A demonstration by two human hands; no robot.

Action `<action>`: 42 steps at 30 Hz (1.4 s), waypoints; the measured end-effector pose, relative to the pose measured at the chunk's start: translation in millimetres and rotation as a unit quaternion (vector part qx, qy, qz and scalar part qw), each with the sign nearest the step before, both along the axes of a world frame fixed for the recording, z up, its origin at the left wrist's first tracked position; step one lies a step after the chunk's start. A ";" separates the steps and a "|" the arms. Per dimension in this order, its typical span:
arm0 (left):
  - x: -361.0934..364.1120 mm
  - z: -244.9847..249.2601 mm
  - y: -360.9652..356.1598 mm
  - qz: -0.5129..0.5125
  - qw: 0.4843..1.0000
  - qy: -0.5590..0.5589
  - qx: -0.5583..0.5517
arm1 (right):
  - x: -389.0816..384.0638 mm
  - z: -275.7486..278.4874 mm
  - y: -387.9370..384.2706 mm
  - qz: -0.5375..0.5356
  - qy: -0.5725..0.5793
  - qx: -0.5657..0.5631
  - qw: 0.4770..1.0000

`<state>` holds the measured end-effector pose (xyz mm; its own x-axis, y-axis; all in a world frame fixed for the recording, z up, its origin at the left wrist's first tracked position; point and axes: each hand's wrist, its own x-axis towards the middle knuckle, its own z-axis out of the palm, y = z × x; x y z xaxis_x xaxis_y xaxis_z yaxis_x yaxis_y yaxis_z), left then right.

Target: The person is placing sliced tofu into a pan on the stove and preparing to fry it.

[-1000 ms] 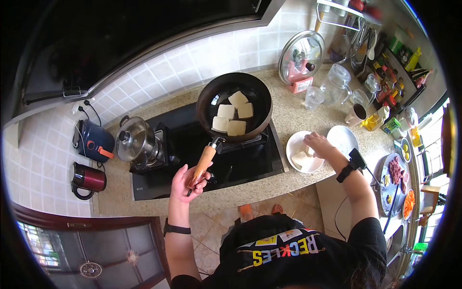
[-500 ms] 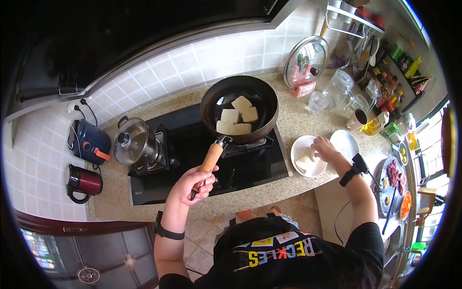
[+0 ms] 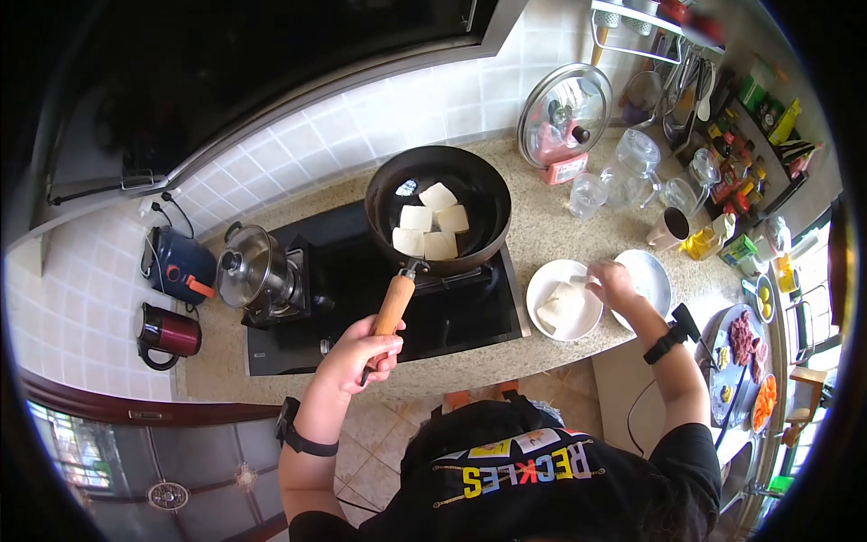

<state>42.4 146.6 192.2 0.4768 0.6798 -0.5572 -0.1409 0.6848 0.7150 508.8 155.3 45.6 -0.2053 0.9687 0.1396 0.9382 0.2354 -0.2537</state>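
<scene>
My left hand (image 3: 366,352) is wrapped round the wooden handle (image 3: 395,304) of a dark wok (image 3: 488,217) on the right burner. Several pale tofu slices (image 3: 415,218) lie flat inside the wok. At the right edge of a white bowl (image 3: 535,294), my right hand (image 3: 614,285) has its fingers pinched on what looks like a white tofu slice, mostly hidden by the fingers. More white tofu (image 3: 562,307) rests in the bowl. A white plate (image 3: 652,275) stands just right of the bowl, partly under my right hand and wrist.
A lidded steel pot (image 3: 251,269) occupies the left burner, near a red kettle (image 3: 170,334) and a blue appliance (image 3: 179,262). Behind the bowl are a glass lid (image 3: 564,108), clear cups (image 3: 588,194) and bottles. A round tray (image 3: 722,397) holds meat, beside shredded orange food (image 3: 764,402).
The view has shifted slightly. My right hand has moved from over the bowl to its right edge, away from the tofu pieces in it. My left hand keeps hold of the wok handle.
</scene>
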 end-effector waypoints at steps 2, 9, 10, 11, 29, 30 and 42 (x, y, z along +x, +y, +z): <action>6.1 -1.5 -6.1 0.018 1.000 0.014 0.012 | -1.5 13.2 -2.7 -0.027 0.045 -0.002 0.999; 20.2 -30.3 -34.2 0.041 0.997 0.057 0.036 | 4.6 40.1 -11.8 -0.065 0.136 0.014 0.988; 19.4 -38.7 -37.9 0.041 0.998 0.041 0.037 | 4.8 43.2 -12.5 -0.064 0.136 0.012 0.989; 20.5 -42.5 -41.3 0.041 0.998 0.041 0.035 | 4.6 45.9 -12.6 -0.060 0.134 0.017 0.989; 34.2 -103.4 -72.6 0.080 0.990 0.021 0.113 | -26.9 85.1 -13.9 -0.044 0.147 0.064 0.986; 33.8 -102.7 -72.5 0.081 0.990 0.018 0.112 | -31.2 91.6 -13.5 -0.052 0.145 0.080 0.985; 41.2 -112.5 -70.8 0.080 0.991 -0.001 0.110 | -127.4 201.4 32.6 -0.055 0.100 0.123 0.986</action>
